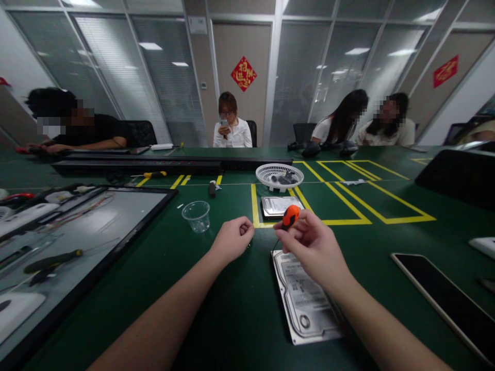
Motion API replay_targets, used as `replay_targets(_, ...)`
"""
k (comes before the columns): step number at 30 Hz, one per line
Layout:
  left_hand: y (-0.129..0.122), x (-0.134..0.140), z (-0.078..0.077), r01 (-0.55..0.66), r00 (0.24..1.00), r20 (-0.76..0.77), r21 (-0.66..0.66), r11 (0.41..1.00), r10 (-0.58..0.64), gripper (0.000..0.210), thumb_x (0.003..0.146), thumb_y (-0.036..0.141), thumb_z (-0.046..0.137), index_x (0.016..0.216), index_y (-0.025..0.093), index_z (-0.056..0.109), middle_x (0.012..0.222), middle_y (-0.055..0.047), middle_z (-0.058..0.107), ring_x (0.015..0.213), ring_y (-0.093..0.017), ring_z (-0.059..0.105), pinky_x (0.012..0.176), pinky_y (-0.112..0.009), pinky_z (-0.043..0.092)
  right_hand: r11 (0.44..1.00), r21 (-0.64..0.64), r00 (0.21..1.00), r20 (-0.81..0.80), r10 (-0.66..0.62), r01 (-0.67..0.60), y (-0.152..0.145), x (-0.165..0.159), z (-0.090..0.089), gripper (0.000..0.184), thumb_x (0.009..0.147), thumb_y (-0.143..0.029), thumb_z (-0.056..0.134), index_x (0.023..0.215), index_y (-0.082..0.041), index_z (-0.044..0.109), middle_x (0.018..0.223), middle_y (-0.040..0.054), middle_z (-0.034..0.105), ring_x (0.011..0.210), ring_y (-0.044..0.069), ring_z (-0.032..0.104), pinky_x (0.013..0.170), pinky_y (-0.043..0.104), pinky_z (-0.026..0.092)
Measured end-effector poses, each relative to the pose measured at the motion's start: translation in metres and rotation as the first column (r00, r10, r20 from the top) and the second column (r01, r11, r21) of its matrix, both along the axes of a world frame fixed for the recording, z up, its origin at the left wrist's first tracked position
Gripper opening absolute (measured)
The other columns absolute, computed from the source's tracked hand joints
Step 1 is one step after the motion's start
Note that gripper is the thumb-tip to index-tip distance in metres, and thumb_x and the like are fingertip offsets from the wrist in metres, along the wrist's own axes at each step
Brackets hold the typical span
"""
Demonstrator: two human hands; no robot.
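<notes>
My right hand [309,242] grips the orange and black handle of a screwdriver [291,216]. Its thin shaft points down at the far left corner of a silver hard drive [299,293], which lies flat on the green table partly under my right forearm. To the left, my left hand [234,238] is closed with its fingers curled in, just above the table; whatever it may hold is hidden. A clear plastic cup [196,216] stands left of that hand. Beyond my hands a second hard drive [276,205] lies within yellow tape lines.
A white basket [266,180] with dark parts stands farther back. At left a flat panel [112,216] carries tools and wires. A phone-like dark slab [441,299] lies at right. Several people sit across the table, behind a long black bar [143,167].
</notes>
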State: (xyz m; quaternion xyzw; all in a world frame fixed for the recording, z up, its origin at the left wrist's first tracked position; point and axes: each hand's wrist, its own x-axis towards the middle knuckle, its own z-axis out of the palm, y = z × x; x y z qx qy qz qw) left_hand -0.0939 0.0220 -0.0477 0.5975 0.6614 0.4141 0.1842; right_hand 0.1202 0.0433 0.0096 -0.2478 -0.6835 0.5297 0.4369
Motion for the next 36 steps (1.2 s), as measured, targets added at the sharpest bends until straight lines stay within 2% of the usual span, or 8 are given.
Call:
replay_targets(4,-0.0005,0.0001,0.0009,-0.003,1.0,-0.009,-0.006,1.0,0.003,0.019,0.089,0.032,0.057,0.083,0.018,0.069,0.075,-0.002,0.068,0.071,-0.017,0.063,0.066,-0.027,0.045,0.999,0.029,1.0,-0.006,0.014,-0.014,-0.0022,0.0007,0.0024,0.018,0.091,-0.026,0.069,0.107,-0.021,0.062,0.089,0.0031,0.07,0.06,0.014,0.063,0.058,0.03,0.051)
replay_targets(9,-0.0016,0.0006,0.0032,-0.005,1.0,-0.009,-0.014,1.0,0.005,0.018,0.088,0.032,0.058,0.083,0.018,0.069,0.076,-0.002,0.068,0.071,-0.017,0.063,0.065,-0.027,0.045,1.0,-0.02,1.0,0.018,-0.017,0.018,0.0,0.0003,-0.0002,0.02,0.088,-0.029,0.075,0.093,-0.022,0.057,0.065,-0.0041,0.062,0.053,0.013,0.058,0.055,0.029,0.049)
replay_targets(14,-0.0008,0.0005,0.0016,-0.003,1.0,0.001,-0.024,1.0,0.004,0.019,0.088,0.032,0.057,0.083,0.018,0.068,0.073,-0.001,0.067,0.068,-0.016,0.061,0.063,-0.026,0.043,1.0,-0.013,0.999,-0.032,-0.001,0.001,0.0013,-0.0004,-0.0033,0.023,0.088,-0.026,0.076,0.099,-0.023,0.056,0.07,-0.0036,0.064,0.056,0.013,0.06,0.057,0.028,0.05)
replay_targets(19,-0.0005,0.0004,0.0002,-0.002,1.0,-0.01,-0.015,1.0,0.002,0.018,0.089,0.032,0.057,0.083,0.019,0.068,0.075,-0.002,0.068,0.071,-0.017,0.062,0.065,-0.027,0.044,1.0,0.012,0.999,-0.032,0.018,-0.018,0.0013,0.0007,-0.0035,0.015,0.093,-0.028,0.069,0.106,-0.022,0.063,0.086,0.0017,0.069,0.059,0.013,0.061,0.056,0.029,0.05)
replay_targets(22,-0.0008,0.0,0.0007,-0.002,1.0,-0.014,-0.014,1.0,0.002,0.018,0.089,0.032,0.057,0.083,0.019,0.068,0.076,-0.002,0.068,0.072,-0.017,0.063,0.067,-0.027,0.045,1.0,0.016,1.0,0.011,-0.023,0.023,0.0021,0.001,-0.0033,0.015,0.09,-0.029,0.074,0.096,-0.022,0.062,0.077,-0.0001,0.066,0.057,0.013,0.06,0.054,0.028,0.048)
replay_targets(26,-0.0007,-0.0008,0.0009,0.0,1.0,-0.013,-0.008,1.0,0.0,0.019,0.089,0.033,0.058,0.083,0.019,0.068,0.075,-0.002,0.068,0.072,-0.017,0.063,0.067,-0.028,0.046,1.0,-0.008,1.0,-0.002,-0.026,0.026,0.0018,-0.0001,-0.0021,0.021,0.088,-0.029,0.076,0.097,-0.022,0.058,0.07,-0.0028,0.062,0.056,0.014,0.059,0.056,0.028,0.049)
replay_targets(31,0.0,-0.0005,0.0002,-0.006,1.0,-0.009,-0.015,1.0,0.006,0.018,0.088,0.032,0.058,0.082,0.019,0.069,0.075,-0.002,0.068,0.072,-0.017,0.063,0.067,-0.028,0.046,1.0,0.023,1.0,-0.016,-0.002,0.002,-0.0001,0.0002,-0.0001,0.015,0.091,-0.027,0.069,0.104,-0.022,0.062,0.087,0.0027,0.069,0.061,0.015,0.062,0.06,0.031,0.051)
replay_targets(36,-0.0001,-0.0004,0.0007,-0.002,1.0,-0.008,-0.015,1.0,0.002,0.018,0.089,0.032,0.058,0.083,0.019,0.069,0.076,-0.002,0.069,0.073,-0.018,0.063,0.069,-0.028,0.047,0.999,0.021,0.999,0.042,-0.028,0.027,0.0004,0.0015,-0.0007,0.014,0.089,-0.027,0.072,0.096,-0.021,0.062,0.066,-0.0024,0.062,0.056,0.014,0.057,0.057,0.03,0.046)
